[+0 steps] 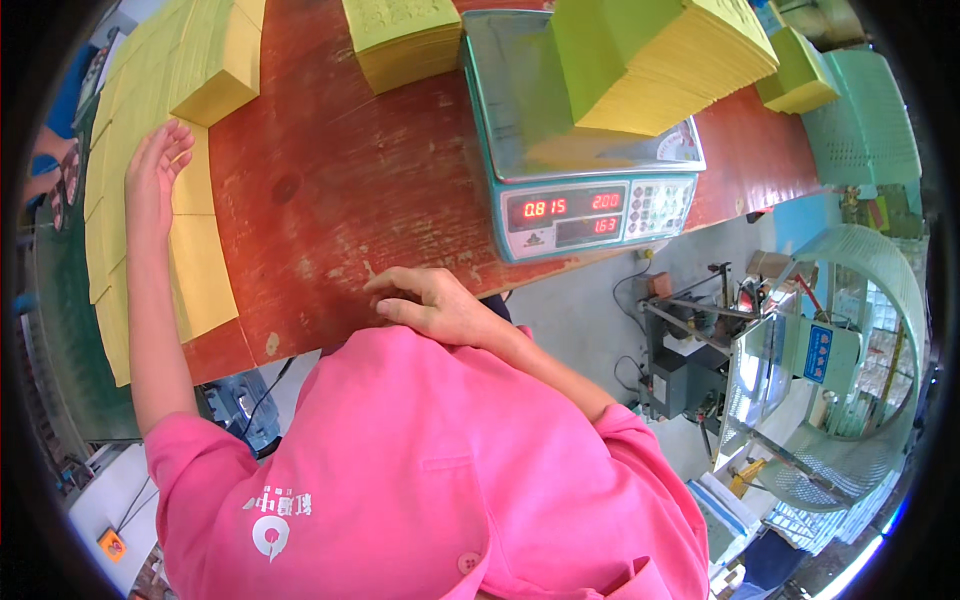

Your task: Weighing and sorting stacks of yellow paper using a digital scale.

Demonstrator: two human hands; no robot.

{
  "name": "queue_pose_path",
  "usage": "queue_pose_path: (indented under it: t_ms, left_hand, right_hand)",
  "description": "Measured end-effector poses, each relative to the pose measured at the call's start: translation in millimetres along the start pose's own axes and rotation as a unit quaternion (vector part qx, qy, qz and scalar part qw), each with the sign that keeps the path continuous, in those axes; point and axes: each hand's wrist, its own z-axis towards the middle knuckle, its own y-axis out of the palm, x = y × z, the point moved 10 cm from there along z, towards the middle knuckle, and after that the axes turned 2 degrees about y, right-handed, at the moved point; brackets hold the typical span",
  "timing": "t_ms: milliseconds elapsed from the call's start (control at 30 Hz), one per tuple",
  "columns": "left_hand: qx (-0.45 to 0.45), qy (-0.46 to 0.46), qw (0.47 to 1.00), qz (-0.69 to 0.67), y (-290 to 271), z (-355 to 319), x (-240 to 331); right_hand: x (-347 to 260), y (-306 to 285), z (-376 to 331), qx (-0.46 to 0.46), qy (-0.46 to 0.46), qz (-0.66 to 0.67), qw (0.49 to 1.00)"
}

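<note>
My left hand (pixel 160 158) rests over the long rows of yellow paper stacks (pixel 205 265) at the table's left side. Its fingers are loosely bent and apart, holding nothing. A taller yellow stack (pixel 215 80) rises just beyond those fingertips. Close to my body, my right hand (pixel 428 302) lies at the table's front edge, fingers loosely bent, thumb apart, nothing in it. Beyond it to the right stands a digital scale (pixel 645 248) with lit red digits. A tall block of yellow-green paper (pixel 650 70) sits on the scale's metal pan (pixel 520 125).
Another paper stack (pixel 405 50) stands left of the scale on the red wooden table (pixel 330 180). Past the scale are a smaller stack (pixel 800 75) and a green perforated basket (pixel 870 115). A machine with a round mesh guard (pixel 905 350) stands at right. Someone's feet (pixel 60 180) show at far left.
</note>
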Motion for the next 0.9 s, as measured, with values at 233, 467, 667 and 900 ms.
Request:
queue_pose_path:
  t_ms: [233, 467, 667, 900]
  left_hand:
    - [-0.014, 0.178, 0.931, 0.318, 17.2, 34.0, 13.7]
    - [-0.085, 0.295, 0.805, 0.507, 65.0, 33.1, 47.5]
    - [-0.073, 0.322, 0.759, 0.562, 66.8, 72.2, 47.1]
    - [-0.125, 0.318, 0.742, 0.577, 72.7, 84.2, 50.0]
  right_hand:
    - [37.1, -8.3, 8.7, 0.083, -0.015, -0.088, 0.992]
    - [33.8, -7.9, 5.8, 0.082, 0.039, -0.011, 0.996]
    - [29.5, -8.2, 13.0, 0.089, 0.033, -0.004, 0.995]
    - [22.8, -13.2, 11.1, 0.105, 0.013, -0.019, 0.994]
